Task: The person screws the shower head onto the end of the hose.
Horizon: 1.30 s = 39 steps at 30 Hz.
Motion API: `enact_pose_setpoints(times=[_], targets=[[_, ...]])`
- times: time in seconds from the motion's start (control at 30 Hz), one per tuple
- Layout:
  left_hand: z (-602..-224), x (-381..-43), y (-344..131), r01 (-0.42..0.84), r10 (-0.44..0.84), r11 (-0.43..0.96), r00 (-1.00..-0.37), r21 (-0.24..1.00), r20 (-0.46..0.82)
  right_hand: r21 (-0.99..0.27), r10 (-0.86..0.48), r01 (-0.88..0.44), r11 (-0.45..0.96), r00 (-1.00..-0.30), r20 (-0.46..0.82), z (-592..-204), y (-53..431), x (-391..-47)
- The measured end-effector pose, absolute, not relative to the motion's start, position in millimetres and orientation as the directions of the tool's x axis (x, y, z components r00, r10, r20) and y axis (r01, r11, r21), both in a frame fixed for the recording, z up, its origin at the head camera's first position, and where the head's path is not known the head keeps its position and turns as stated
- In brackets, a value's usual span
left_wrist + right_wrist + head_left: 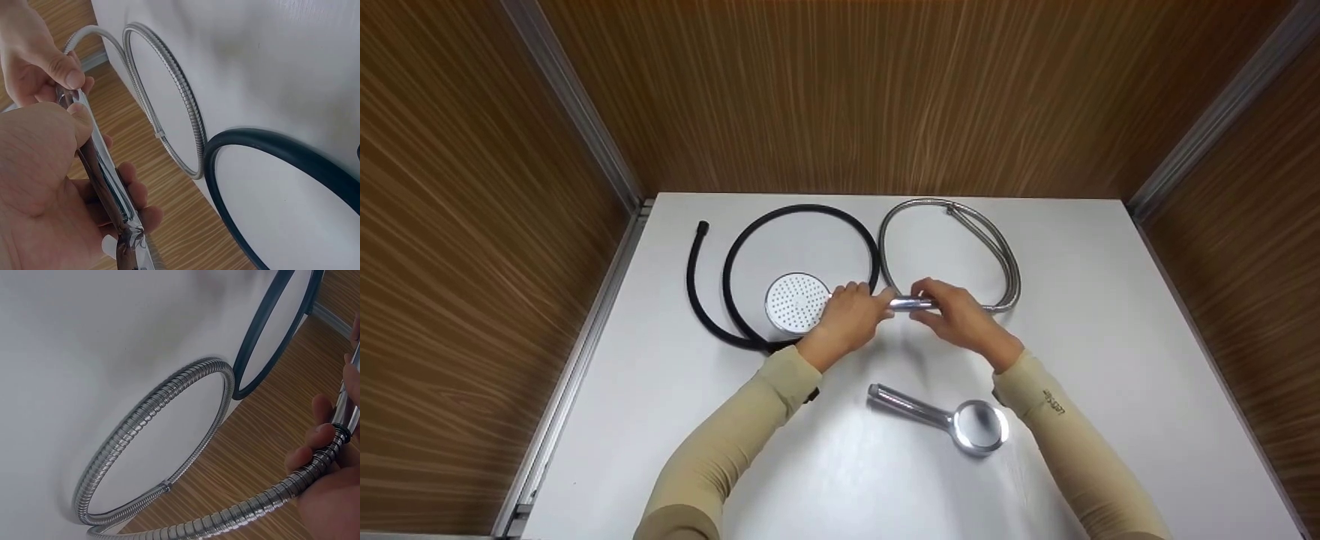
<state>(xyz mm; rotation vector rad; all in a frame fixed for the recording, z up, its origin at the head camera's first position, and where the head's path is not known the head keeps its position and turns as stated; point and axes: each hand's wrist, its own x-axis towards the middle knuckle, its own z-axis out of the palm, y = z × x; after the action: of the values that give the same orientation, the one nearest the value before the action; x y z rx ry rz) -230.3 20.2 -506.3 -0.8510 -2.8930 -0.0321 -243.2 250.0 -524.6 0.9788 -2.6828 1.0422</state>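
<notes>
A chrome shower head with a round white spray face (797,303) lies level in my left hand (851,319), whose fingers and thumb wrap its handle (107,163). At the handle's free end, my right hand (956,311) pinches the end of a ribbed metal shower hose (264,500). In the right wrist view the hose end meets the handle's end, in line with it. From there the hose curves back into a loose coil (1011,277) on the table. Part of the handle is hidden behind my left fingers.
A black hose (802,208) lies looped at the back left, touching the metal coil. Nearer, a second chrome shower head (915,409) rests on the white table (1110,375). Wood-grain panels (870,97) stand at the back and both sides.
</notes>
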Motion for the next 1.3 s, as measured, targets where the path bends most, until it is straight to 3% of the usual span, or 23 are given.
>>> enact_pose_setpoints(times=[1.3], targets=[[-504.4, -230.8, 20.6, 0.541, 0.541, 0.840, -0.834, -0.033, 0.108, -0.630, -0.521, -0.537, 0.561, -0.820, 0.236, -520.3, 250.5, -243.4]])
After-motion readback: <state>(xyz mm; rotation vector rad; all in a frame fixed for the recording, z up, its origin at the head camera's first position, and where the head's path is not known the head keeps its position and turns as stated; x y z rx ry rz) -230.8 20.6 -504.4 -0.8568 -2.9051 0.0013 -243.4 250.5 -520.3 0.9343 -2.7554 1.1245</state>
